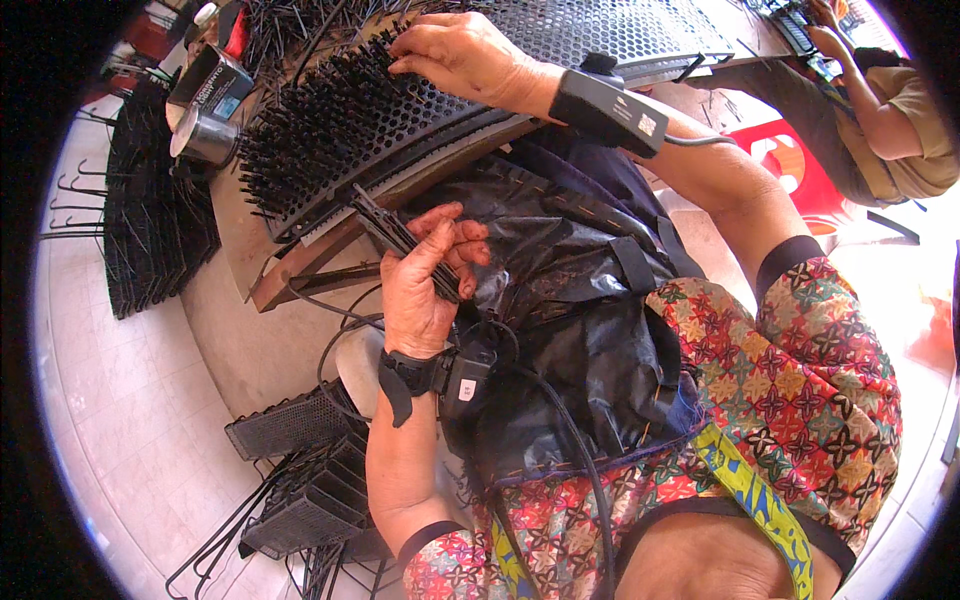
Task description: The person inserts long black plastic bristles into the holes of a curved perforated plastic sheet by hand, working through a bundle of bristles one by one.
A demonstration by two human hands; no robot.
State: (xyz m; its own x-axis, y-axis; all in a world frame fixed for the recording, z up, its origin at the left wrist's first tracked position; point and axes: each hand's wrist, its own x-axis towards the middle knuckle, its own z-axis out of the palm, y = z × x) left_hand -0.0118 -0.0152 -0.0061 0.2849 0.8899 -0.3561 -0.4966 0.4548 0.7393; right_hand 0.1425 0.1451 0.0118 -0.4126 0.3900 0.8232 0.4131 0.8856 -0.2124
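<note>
My left hand [431, 277] holds a bundle of thin black strips [397, 238] between thumb and fingers, in front of the table edge. Many similar black strips [330, 105] stand upright in the holes of a black perforated panel [427, 124], packed like bristles over its left part. Over the panel, my right hand [469, 64] has its fingertips at the tops of the standing strips. Whether a strip is pinched there is hidden. Each wrist carries a strapped-on black device with a cable.
Loose black strips [300, 26] lie heaped behind the panel. A metal cup [206, 136] and a box [210, 82] stand left. Black wire-and-mesh racks [307, 480] and stacked black parts [150, 202] occupy the floor. Another person [877, 112] works at right beside a red stool [787, 165].
</note>
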